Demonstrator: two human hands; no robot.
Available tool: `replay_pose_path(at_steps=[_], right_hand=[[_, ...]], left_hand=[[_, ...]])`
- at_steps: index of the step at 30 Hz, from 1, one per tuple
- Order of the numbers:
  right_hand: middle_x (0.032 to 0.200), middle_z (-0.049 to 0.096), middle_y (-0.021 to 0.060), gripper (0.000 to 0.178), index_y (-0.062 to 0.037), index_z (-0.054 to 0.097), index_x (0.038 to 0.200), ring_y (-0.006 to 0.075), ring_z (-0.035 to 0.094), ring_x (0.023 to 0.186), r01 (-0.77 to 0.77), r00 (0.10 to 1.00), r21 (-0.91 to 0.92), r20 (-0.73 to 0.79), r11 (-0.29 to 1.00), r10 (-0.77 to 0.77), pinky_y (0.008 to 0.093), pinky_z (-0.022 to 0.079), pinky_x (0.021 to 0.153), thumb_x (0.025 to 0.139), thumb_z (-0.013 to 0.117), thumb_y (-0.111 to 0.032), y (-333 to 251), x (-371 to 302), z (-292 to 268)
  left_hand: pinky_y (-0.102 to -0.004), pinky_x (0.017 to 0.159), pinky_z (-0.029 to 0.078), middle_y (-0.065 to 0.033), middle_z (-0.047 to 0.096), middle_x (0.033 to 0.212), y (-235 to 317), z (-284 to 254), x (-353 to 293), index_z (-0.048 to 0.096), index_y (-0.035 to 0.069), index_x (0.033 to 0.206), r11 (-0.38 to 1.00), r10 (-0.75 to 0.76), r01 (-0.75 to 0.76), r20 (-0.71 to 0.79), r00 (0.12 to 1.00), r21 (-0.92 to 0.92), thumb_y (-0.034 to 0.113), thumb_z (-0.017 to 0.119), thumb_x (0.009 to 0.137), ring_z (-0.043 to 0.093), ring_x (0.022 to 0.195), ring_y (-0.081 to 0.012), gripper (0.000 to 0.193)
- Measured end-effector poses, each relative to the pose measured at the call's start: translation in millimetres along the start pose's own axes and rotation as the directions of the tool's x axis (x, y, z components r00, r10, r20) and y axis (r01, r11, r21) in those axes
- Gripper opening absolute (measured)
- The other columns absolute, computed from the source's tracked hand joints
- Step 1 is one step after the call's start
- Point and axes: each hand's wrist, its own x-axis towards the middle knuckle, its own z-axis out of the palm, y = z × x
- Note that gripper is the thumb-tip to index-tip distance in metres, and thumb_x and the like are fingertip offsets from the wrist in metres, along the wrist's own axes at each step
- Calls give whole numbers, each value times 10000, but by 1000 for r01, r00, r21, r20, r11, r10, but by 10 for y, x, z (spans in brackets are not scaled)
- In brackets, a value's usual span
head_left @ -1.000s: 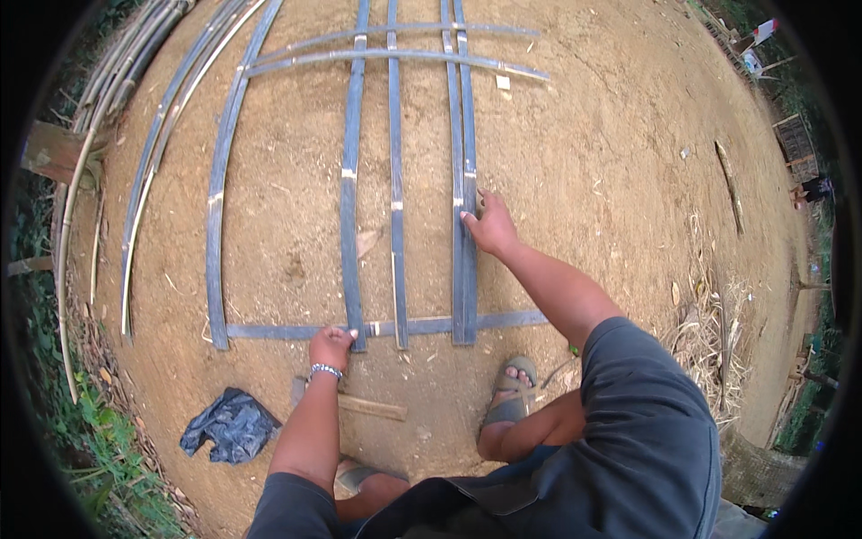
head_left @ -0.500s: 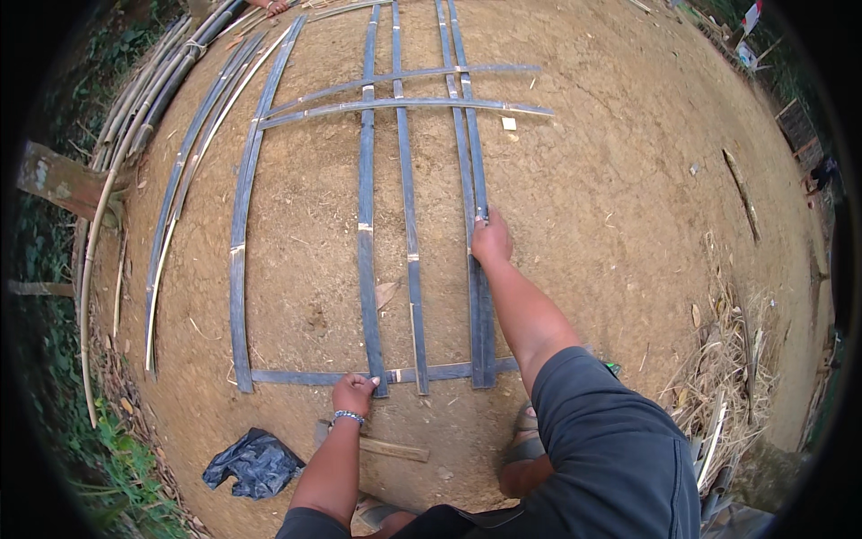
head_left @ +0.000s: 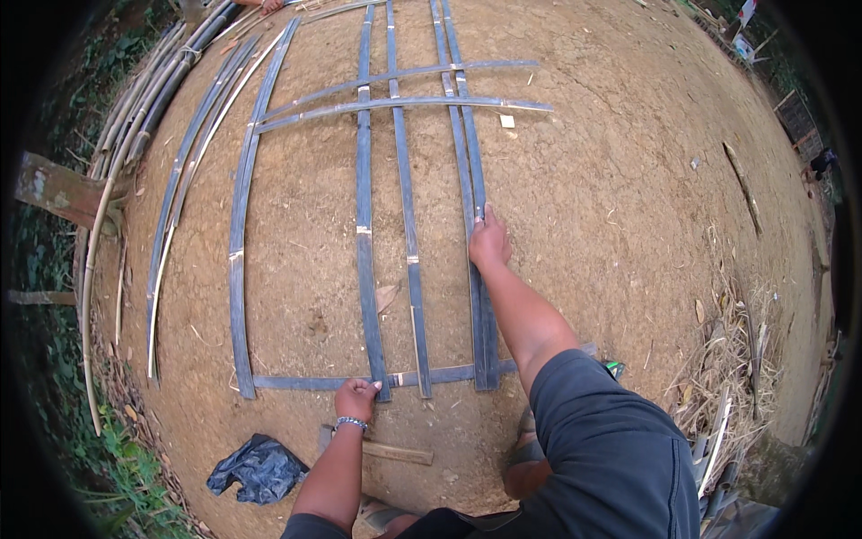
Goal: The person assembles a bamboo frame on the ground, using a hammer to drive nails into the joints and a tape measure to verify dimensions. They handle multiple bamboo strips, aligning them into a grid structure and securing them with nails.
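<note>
Long dark split-bamboo strips lie on the ground in a loose grid. My left hand [head_left: 357, 401] is closed, its thumb and fingers pinched at the near end of a lengthwise bamboo strip [head_left: 365, 269], where it meets the near cross strip [head_left: 305, 384]. Farther forward, my right hand [head_left: 490, 242] grips the rightmost lengthwise bamboo strip [head_left: 487, 323], which lies close against a neighbouring strip [head_left: 465, 171]. The undersides of both grips are hidden. A thinner strip [head_left: 413, 287] runs between the hands. Two more cross strips [head_left: 404, 103] lie over the far part of the grid.
A wooden-handled hammer [head_left: 395, 452] and a crumpled black plastic bag [head_left: 258, 469] lie near my left forearm. Bamboo poles [head_left: 153, 99] are stacked at the far left, beside a post [head_left: 67, 189]. Another person's hand [head_left: 271, 5] shows at the top edge. Dry straw [head_left: 732, 359] lies right.
Both hands keep their places on the strips. The view has shifted very slightly; my right fingers look a little more stretched along the strip.
</note>
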Motion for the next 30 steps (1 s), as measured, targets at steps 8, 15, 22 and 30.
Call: replay_pose_path(at_steps=[8,15,22,30], right_hand=[[1303,600,103,521,-344,431,1548,302,603,1210,-10,1000,-15,7,1000,10,456,450,1038,1036,496,-421,-22,-28,-54],[1299,609,115,522,-350,428,1549,316,614,1197,25,999,1,21,1000,-25,469,463,1028,1037,490,-432,-10,-30,-55],[1312,617,126,523,-341,428,1549,335,612,1205,58,997,-21,46,998,-57,489,470,1035,1039,485,-443,42,29,-66],[1292,610,112,542,-310,409,1564,312,629,1177,117,991,-81,68,990,-111,474,496,998,1037,484,-409,67,69,-48]], left_hand=[[-277,571,458,-5,662,683,-9,14,1,673,42,762,1000,6,-6,-2,1000,-11,210,872,810,546,592,-87,265],[-282,581,472,-7,671,693,-79,24,35,677,43,775,1000,-9,9,9,1000,-11,206,872,813,559,600,-90,257],[-287,603,483,-16,677,701,8,27,-11,684,35,790,1000,-1,1,-6,1000,-13,203,870,814,570,612,-99,251],[-298,599,500,-46,704,700,-66,24,24,680,41,786,999,36,-36,-18,999,15,211,887,791,607,600,-118,268]])
